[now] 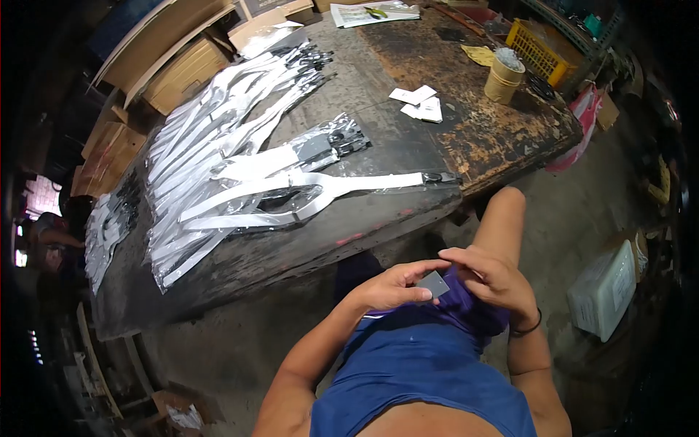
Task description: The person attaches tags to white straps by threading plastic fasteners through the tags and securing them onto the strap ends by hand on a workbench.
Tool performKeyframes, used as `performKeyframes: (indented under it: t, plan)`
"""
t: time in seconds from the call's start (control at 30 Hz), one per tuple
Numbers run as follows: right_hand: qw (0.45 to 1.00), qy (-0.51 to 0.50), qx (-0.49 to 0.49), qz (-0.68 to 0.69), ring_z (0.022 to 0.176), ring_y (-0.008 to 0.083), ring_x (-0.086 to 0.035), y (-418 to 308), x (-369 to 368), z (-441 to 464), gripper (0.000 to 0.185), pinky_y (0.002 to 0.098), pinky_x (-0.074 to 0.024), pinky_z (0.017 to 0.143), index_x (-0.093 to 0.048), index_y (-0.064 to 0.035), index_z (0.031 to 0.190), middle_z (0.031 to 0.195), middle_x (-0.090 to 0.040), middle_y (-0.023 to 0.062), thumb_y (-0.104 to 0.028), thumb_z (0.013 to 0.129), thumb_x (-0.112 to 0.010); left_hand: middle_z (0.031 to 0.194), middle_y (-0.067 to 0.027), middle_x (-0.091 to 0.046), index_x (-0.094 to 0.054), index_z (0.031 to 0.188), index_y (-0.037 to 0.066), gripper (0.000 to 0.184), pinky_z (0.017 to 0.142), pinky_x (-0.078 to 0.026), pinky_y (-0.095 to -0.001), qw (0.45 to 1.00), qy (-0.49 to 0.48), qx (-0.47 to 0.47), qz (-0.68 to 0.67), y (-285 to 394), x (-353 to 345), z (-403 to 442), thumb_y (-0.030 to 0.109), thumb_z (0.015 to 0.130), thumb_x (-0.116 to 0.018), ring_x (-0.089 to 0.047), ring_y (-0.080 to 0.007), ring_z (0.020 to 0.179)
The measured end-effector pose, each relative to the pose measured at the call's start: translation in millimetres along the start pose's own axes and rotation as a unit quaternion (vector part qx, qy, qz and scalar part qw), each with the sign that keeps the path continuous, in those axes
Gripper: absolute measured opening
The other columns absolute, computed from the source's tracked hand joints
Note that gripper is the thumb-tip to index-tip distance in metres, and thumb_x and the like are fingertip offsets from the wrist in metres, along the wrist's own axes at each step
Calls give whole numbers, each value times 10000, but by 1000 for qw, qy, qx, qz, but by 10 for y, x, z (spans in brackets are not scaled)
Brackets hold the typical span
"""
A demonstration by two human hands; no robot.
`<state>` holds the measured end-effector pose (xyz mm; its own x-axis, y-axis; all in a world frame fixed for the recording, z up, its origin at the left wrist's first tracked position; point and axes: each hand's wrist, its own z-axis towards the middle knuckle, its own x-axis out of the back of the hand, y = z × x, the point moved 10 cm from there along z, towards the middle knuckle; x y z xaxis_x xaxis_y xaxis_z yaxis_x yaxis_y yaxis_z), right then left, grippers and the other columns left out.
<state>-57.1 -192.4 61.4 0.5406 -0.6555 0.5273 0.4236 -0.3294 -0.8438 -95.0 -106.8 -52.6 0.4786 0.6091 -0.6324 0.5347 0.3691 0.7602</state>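
Note:
Between the thumb and fingers of my left hand is a small flat grey card, held over my lap. My right hand is close beside it, its fingers loosely curved and apart, with fingertips at the left fingertips; whether they touch is unclear. No object shows in the right hand. On the dark table ahead lies a Y-shaped pair of white suspenders with black clips, in clear plastic. Behind it is a folded bagged pair.
Many bagged white suspenders cover the table's left side. Small white cards lie near a tan container at the right. A yellow crate stands beyond. Cardboard boxes line the back left; a wrapped bundle rests at right.

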Motion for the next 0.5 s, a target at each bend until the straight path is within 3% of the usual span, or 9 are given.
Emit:
performKeyframes:
  t: [0.07, 0.1, 0.2, 0.23, 0.37, 0.47, 0.5]
  plan:
    - [998, -8, -4, -64, 747, 287, -592, 2, 29, -22, 516, 386, -469, 683, -581, -60, 1258, 803, -580, 110, 41, 753, -617, 1283, -96, -543, -302, 1497, 16, 791, 916, -485, -316, 984, -43, -36, 169, 17, -31, 20, 192, 865, -743, -613, -182, 1056]
    - [997, -19, 8, -79, 763, 298, -600, 10, -10, -30, 542, 394, -474, 690, -561, -55, 1268, 833, -605, 114, 41, 738, -621, 1229, -95, -575, -369, 1458, 17, 762, 915, -480, -315, 949, -30, -135, 283, 154, -43, 45, 222, 841, -768, -590, -170, 1075]
    - [995, 1, 50, -92, 777, 306, -606, -95, -70, -10, 554, 398, -478, 693, -556, -63, 1275, 852, -619, 115, 45, 735, -617, 1140, -75, -610, -479, 1352, 18, 631, 909, -479, -314, 947, 49, -154, 279, 405, -122, 88, 241, 839, -772, -586, -149, 1041]
    - [993, 1, 48, -104, 777, 311, -607, -148, -63, 15, 558, 399, -480, 696, -559, -65, 1272, 855, -621, 117, 47, 729, -620, 974, -56, -640, -587, 1123, 26, 373, 833, -482, -294, 951, 109, -172, 231, 443, -81, 98, 254, 864, -728, -595, -142, 911]
    - [993, 43, 10, -110, 760, 300, -604, -198, 61, 36, 559, 396, -476, 687, -561, -68, 1273, 831, -605, 109, 41, 729, -630, 827, -47, -632, -627, 991, 7, 198, 717, -483, -282, 945, 182, -167, 216, 359, 62, 122, 191, 921, -650, -565, -113, 770]
    - [990, 50, -20, -130, 743, 281, -595, -163, 166, 9, 556, 389, -471, 681, -562, -75, 1274, 798, -577, 98, 47, 734, -624, 888, -52, -668, -623, 1034, -9, 186, 717, -514, -274, 931, 177, -128, 294, 405, 25, 65, 133, 919, -657, -614, -112, 776]
    - [990, 59, -9, -125, 736, 273, -590, -182, 182, 20, 556, 387, -469, 676, -562, -78, 1276, 786, -564, 95, 53, 738, -617, 910, -68, -687, -640, 1037, -6, 187, 727, -516, -275, 920, 177, -155, 314, 453, 2, 40, 121, 904, -671, -633, -120, 792]
